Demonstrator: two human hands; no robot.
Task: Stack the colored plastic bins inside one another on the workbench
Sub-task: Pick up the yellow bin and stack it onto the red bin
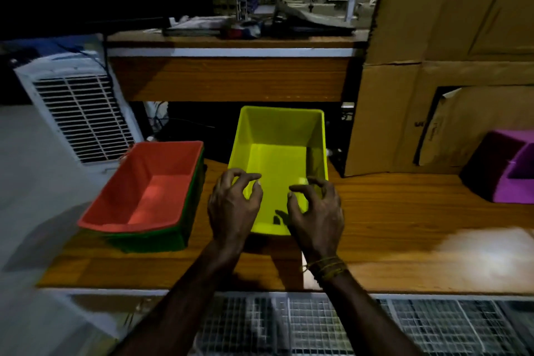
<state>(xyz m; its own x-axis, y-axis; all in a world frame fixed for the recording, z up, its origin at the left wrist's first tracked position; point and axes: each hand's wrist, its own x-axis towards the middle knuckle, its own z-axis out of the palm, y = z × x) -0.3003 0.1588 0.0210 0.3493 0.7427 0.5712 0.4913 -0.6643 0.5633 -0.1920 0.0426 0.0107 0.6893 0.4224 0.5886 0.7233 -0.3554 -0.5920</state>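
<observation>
A yellow-green bin (278,136) stands upright in the middle of the wooden workbench (404,220). My left hand (232,204) and my right hand (316,211) hover over its near rim, fingers curled and apart, holding nothing. To the left, a red bin (150,182) sits nested inside a green bin (156,240) at the bench's left end. A purple bin (508,170) lies tilted at the far right edge of the view.
Large cardboard boxes (433,66) stand at the back right. A white air cooler (78,113) stands left of the bench. A cluttered wooden shelf (231,78) runs behind. Wire mesh (346,324) lies below the bench's front edge.
</observation>
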